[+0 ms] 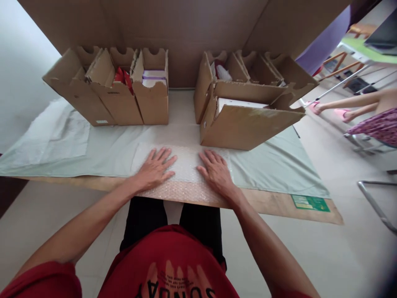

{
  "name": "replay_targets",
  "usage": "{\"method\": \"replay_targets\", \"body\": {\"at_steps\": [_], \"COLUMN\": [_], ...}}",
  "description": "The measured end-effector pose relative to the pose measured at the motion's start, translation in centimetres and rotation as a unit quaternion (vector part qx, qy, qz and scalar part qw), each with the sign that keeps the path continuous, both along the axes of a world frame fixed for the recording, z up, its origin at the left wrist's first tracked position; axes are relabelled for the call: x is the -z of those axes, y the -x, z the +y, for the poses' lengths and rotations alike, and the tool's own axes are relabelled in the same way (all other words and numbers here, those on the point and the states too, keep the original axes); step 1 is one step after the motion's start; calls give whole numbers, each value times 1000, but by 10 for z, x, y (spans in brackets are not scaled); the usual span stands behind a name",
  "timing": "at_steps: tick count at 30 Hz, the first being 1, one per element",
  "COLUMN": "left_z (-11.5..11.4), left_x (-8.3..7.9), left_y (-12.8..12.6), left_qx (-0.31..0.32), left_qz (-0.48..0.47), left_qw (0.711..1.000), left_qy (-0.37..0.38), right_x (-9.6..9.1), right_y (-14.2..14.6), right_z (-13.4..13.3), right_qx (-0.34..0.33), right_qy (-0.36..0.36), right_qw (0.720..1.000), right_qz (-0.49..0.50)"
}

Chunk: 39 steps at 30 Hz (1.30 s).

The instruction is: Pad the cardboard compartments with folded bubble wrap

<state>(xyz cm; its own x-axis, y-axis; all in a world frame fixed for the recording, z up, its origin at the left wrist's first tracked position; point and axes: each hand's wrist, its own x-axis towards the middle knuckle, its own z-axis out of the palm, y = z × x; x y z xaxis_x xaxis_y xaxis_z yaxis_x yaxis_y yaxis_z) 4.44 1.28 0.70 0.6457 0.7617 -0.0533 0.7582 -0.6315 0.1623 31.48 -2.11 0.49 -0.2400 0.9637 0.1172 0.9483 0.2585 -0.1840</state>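
A sheet of clear bubble wrap (pixel 186 165) lies flat at the front edge of the cloth-covered table (pixel 263 171). Part of it reaches over the bare wooden edge. On its left side rests my left hand (pixel 156 167), palm down with fingers spread. My right hand (pixel 214 170) lies flat on the right side, fingers also stretched out. Nothing is gripped by either hand. Just beyond my right hand stands a wide cardboard box (pixel 238 128) with a white item (pixel 242 103) inside.
Three cardboard holders (pixel 155 103) stand at the back left, one containing a red packet (pixel 123 78). More holders (pixel 201 93) are at the back right. Crumpled white wrapping (pixel 58 132) lies at the left. A seated person's legs (pixel 350 103) and a metal-framed table (pixel 369 56) are at right.
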Motion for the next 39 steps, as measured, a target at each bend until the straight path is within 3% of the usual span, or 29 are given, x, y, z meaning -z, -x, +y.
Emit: {"method": "replay_targets", "body": {"at_steps": [5, 8, 12, 15, 19, 23, 33, 36, 39], "left_z": [-24, -55, -85, -83, -70, -68, -70, -57, -29], "left_x": [-1, -10, -16, -10, 0, -2, -10, -31, -57], "left_y": [88, 111, 96, 78, 79, 93, 100, 102, 97], "left_qx": [-121, -146, -10, 40, 55, 80, 83, 35, -61], "left_qz": [25, -22, -78, -44, -16, -31, -173, -189, -151], "left_qw": [991, 984, 991, 995, 996, 994, 980, 981, 973], "left_qy": [-52, -99, -112, -79, -65, -62, -58, 33, 162], "right_x": [6, 0, -7, -3, 5, 1, -16, -33, -46], "right_y": [-70, -91, -88, -75, -68, -69, -71, -75, -78], "right_z": [-57, -94, -125, -129, -126, -126, -124, -120, -103], "right_qx": [114, 113, -7, -70, -60, -59, -79, -49, 57], "right_qy": [-26, -57, -58, -20, -13, -33, -20, 15, 71], "right_qw": [993, 992, 997, 997, 998, 998, 992, 983, 955], "right_qz": [-15, 8, 53, 29, 0, 11, 91, 177, 282]}}
